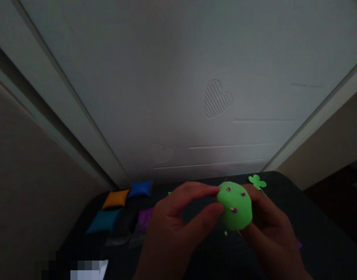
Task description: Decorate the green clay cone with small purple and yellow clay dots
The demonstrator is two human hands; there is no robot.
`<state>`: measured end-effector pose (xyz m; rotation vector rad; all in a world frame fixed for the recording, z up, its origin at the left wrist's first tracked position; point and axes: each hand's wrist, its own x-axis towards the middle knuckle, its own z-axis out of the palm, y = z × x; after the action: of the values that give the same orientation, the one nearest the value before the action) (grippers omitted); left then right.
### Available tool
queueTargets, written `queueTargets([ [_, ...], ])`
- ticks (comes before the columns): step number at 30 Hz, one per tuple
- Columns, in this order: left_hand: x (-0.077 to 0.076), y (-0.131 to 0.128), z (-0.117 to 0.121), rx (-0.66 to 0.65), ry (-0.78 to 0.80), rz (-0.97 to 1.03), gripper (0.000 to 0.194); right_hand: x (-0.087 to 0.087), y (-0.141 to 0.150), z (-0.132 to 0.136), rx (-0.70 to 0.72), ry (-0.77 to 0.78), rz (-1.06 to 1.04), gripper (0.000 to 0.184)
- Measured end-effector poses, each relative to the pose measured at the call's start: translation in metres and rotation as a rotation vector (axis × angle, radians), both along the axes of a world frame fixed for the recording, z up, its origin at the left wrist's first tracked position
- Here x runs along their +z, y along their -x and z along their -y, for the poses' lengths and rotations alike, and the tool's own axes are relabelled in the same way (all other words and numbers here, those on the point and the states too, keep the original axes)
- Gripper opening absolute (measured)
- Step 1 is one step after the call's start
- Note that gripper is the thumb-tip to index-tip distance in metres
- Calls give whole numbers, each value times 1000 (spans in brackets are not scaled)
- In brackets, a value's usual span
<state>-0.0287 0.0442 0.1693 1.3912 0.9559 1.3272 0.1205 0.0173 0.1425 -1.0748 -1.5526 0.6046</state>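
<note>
Over the desk, short of its far edge, the left hand pinches a green ball with thumb and forefinger — the right hand, fingertips hidden, seems clamped opposite.

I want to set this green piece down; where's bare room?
The table looks bare between the green clover shape, small purple bit and its right edge; apparently also between the left hand and the pale object at front left. Back left is crowded with coloured packets.
</note>
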Motion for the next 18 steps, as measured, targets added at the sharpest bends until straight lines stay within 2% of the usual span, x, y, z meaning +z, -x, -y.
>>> queueTargets([
  [4,2,-3,1,-47,90,24,12,6,0,2,-6,-21,51,14],
  [7,-4,-7,-2,-36,218,146,8,8,0,4,-58,-73,102,21],
  [13,-16,-17,-9,-198,448,480,12,10,-3,4,-167,-353,307,40],
  [18,-17,-19,-8,-237,492,497,12,11,-7,3,-208,-405,447,38],
])
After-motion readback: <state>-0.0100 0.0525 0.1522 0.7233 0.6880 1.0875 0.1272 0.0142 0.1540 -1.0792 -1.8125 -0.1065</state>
